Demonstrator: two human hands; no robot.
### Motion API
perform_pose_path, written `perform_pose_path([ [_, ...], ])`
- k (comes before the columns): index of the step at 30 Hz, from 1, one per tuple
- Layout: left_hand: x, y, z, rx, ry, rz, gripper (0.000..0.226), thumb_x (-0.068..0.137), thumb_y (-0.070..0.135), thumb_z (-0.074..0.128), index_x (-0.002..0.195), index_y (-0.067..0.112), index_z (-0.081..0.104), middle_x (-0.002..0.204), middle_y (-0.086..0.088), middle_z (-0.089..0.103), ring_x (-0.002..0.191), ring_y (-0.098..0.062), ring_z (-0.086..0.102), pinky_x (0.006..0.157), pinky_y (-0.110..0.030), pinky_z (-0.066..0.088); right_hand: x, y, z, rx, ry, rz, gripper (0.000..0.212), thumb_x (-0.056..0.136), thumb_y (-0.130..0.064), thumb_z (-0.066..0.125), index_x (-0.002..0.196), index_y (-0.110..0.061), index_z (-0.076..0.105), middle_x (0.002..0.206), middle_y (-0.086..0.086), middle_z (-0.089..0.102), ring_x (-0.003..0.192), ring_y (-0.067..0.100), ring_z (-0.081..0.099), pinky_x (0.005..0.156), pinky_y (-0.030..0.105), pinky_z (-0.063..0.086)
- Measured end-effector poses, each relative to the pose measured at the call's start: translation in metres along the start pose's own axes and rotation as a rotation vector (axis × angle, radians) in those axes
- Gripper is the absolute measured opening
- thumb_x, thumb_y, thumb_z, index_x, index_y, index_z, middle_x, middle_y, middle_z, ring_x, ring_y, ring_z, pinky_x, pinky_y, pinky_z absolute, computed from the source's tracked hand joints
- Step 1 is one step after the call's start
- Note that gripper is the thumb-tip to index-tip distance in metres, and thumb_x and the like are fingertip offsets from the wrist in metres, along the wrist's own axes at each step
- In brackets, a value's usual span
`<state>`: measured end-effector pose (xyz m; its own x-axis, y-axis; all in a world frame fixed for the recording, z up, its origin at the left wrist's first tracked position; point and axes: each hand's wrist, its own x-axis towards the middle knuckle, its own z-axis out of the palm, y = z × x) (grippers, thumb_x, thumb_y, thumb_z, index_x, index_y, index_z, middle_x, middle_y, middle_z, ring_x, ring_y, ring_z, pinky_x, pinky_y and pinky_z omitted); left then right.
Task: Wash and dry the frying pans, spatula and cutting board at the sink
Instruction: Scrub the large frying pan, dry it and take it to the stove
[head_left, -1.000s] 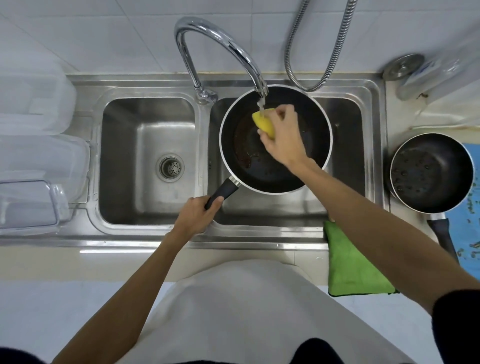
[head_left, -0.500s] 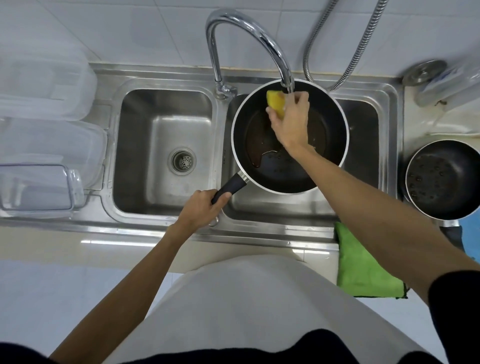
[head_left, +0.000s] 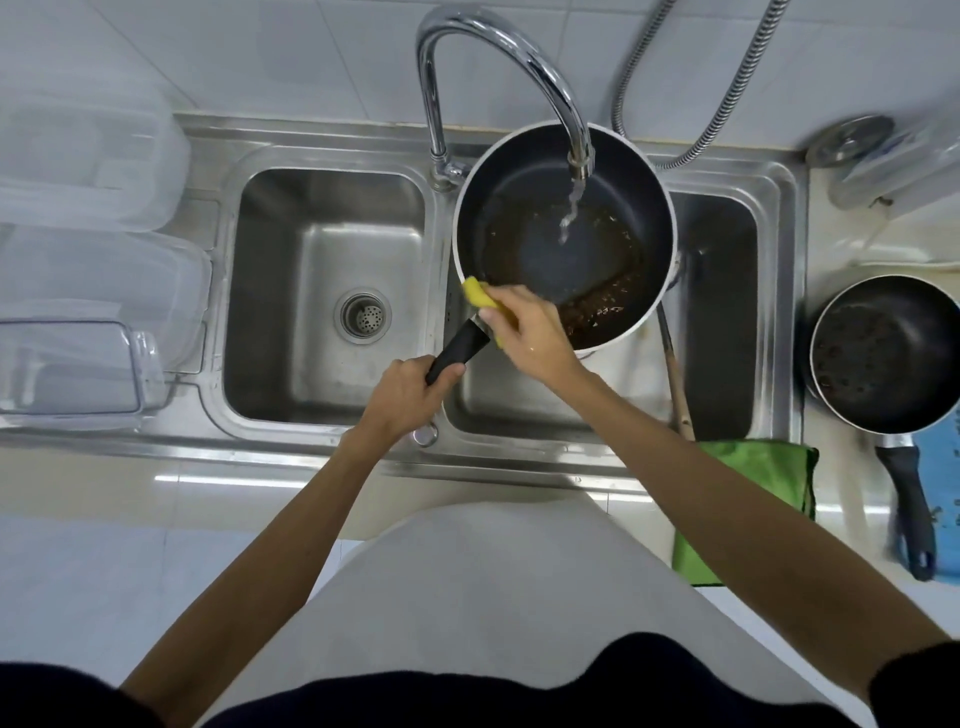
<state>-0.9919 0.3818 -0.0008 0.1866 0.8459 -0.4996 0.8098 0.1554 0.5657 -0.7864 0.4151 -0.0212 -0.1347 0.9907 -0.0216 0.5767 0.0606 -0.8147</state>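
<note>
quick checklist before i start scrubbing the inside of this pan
1. Grip: left hand grips the pan handle: ok.
2. Tool: right hand holds the yellow sponge at the big pan near rim: ok.
3. Rinse: water from the faucet runs into the pan: ok.
4. Pan bottom free of residue: not ok, brown bits lie there.
5. Soap on the sponge: cannot tell.
6. Drying: green cloth close by: ok.
</note>
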Motion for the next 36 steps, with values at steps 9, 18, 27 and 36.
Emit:
perform_pose_path([
  [9, -0.01, 0.015, 0.005, -0.011, -0.087, 0.031, 0.046, 0.1, 0.042, 0.054, 0.062, 0.023, 0.038, 0.052, 0.003, 0.043, 0.046, -0.012, 0.042, 0.044, -0.018, 0.031, 0.03, -0.019, 0.025, -0.154, 0.076, -0.125, 0.043, 0.103, -0.017, 0.054, 0.144, -0.008, 0.051, 0.135, 0.024, 0.045, 0.116, 0.037, 0.05, 0.101, 0.044, 0.049],
  [18, -0.019, 0.011, 0.001, -0.002, -0.112, -0.002, 0.037, 0.099, 0.037, 0.058, 0.069, 0.02, 0.045, 0.057, 0.004, 0.048, 0.048, -0.009, 0.047, 0.044, -0.015, 0.032, 0.123, -0.033, -0.02, -0.005, 0.416, 0.331, 0.051, 0.098, -0.02, 0.063, 0.144, -0.007, 0.045, 0.132, 0.021, 0.048, 0.113, 0.028, 0.054, 0.101, 0.038, 0.044],
  [27, -0.012, 0.02, -0.002, -0.023, -0.074, 0.013, 0.045, 0.1, 0.031, 0.059, 0.062, 0.021, 0.037, 0.056, 0.002, 0.044, 0.048, -0.012, 0.041, 0.045, -0.016, 0.035, 0.035, -0.029, 0.05, -0.108, 0.2, 0.302, 0.052, 0.108, -0.041, 0.033, 0.146, -0.009, 0.048, 0.144, 0.019, 0.041, 0.129, 0.035, 0.04, 0.112, 0.049, 0.033],
  [36, -0.026, 0.014, -0.008, -0.036, -0.122, 0.016, 0.038, 0.099, 0.036, 0.058, 0.066, 0.025, 0.042, 0.058, 0.003, 0.048, 0.049, -0.012, 0.047, 0.045, -0.011, 0.038, 0.093, 0.018, -0.013, -0.146, 0.397, 0.29, 0.042, 0.087, -0.001, 0.065, 0.127, -0.006, 0.056, 0.138, 0.01, 0.039, 0.114, 0.021, 0.048, 0.108, 0.019, 0.041],
])
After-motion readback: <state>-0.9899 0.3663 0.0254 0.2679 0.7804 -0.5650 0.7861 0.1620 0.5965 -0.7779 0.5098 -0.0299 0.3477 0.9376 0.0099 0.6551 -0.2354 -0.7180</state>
